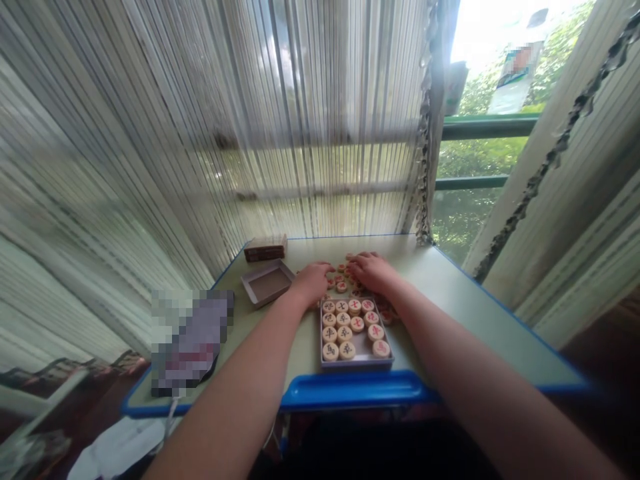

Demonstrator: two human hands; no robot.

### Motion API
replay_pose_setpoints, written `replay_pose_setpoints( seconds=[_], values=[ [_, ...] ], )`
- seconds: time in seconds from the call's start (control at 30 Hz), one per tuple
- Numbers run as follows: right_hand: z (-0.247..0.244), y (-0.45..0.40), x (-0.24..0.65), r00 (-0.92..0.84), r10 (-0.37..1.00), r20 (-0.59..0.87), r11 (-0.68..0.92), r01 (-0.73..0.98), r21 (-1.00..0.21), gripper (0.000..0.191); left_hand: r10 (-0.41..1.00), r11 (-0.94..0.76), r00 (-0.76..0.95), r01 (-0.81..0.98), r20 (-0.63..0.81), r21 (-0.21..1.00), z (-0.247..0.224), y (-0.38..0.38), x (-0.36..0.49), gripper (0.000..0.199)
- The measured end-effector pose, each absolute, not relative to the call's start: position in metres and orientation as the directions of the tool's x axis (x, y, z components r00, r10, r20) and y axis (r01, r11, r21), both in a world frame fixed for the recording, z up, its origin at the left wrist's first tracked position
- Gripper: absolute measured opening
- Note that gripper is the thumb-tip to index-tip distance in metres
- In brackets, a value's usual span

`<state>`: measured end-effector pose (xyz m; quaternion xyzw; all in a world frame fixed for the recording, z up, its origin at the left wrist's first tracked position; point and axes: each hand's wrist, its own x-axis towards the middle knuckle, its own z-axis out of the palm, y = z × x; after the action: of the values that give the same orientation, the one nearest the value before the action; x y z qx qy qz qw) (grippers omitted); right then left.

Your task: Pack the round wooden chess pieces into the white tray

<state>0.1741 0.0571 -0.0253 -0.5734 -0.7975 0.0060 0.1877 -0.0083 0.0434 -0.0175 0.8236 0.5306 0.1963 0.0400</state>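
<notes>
I found the loose discs [341, 287] at twelve o'clock from the open box [357, 365]. Left hand [313, 283] and right hand [373, 271] had fingers curved among them; whether either grasped one, I could not tell. I judged the discs light, hard, slightly slippery, best pinched by their rims. Hands hid several.
</notes>
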Motion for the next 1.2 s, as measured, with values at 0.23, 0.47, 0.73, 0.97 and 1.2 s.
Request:
replay_pose_setpoints(
  seconds=[0.23, 0.47, 0.73, 0.97, 1.2],
  values=[
    [-0.025, 0.065, 0.174, -0.351, 0.914, 0.203, 0.391, 0.895, -0.215, 0.046, 0.894, -0.421, 0.337, 0.857, 0.296, 0.298, -0.016, 0.044, -0.007, 0.045],
    [-0.023, 0.060, 0.174, -0.313, 0.910, 0.273, 0.372, 0.906, -0.201, 0.040, 0.963, -0.244, 0.203, 0.937, 0.177, 0.251, -0.016, 0.047, -0.019, 0.036],
    [-0.019, 0.059, 0.175, -0.329, 0.919, 0.216, 0.368, 0.914, -0.169, 0.032, 0.946, -0.292, 0.252, 0.936, 0.205, 0.198, -0.011, 0.042, -0.015, 0.025],
    [-0.019, 0.057, 0.180, -0.344, 0.906, 0.247, 0.392, 0.901, -0.183, 0.033, 0.942, -0.306, 0.274, 0.938, 0.196, 0.161, -0.006, 0.037, -0.013, 0.028],
    [-0.024, 0.060, 0.181, -0.290, 0.907, 0.306, 0.359, 0.912, -0.200, 0.029, 0.925, -0.356, 0.324, 0.922, 0.198, 0.153, -0.002, 0.030, -0.010, 0.027]
  ],
)
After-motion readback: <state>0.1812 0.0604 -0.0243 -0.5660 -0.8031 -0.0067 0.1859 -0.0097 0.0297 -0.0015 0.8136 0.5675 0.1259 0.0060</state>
